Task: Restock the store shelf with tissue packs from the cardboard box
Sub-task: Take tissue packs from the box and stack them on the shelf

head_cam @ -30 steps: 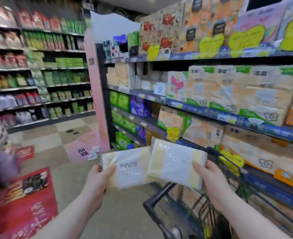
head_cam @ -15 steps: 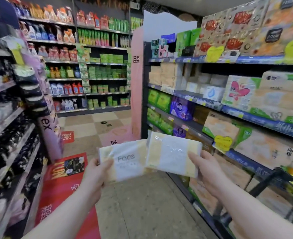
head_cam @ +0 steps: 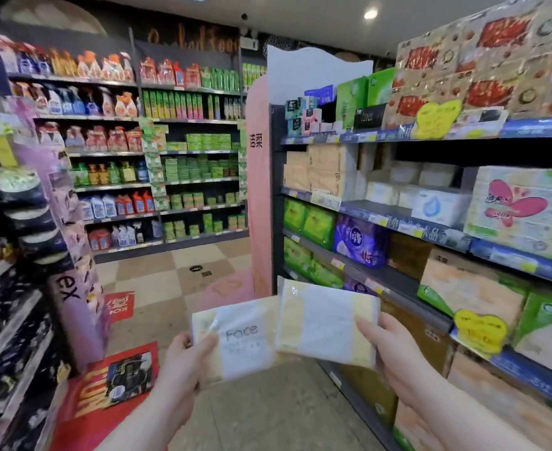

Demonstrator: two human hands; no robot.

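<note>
My left hand (head_cam: 183,362) grips a cream and white tissue pack marked "Face" (head_cam: 235,336) by its left edge. My right hand (head_cam: 395,349) grips a second, similar tissue pack (head_cam: 325,323) by its right edge. Both packs are held flat at chest height in the aisle, the right one overlapping the left. The tissue shelf (head_cam: 398,219) runs along the right, stocked with paper packs on several levels. The cardboard box is out of view.
A pink end panel (head_cam: 258,196) closes the far end of the tissue shelf. Shelves of cleaning bottles (head_cam: 112,138) line the back wall. A dark product rack (head_cam: 11,288) stands on the left. A red floor sticker (head_cam: 105,392) lies below.
The view has turned left down the aisle. The black shopping cart seen by my right arm is gone from view. Both hands keep holding their packs in the same pose.
</note>
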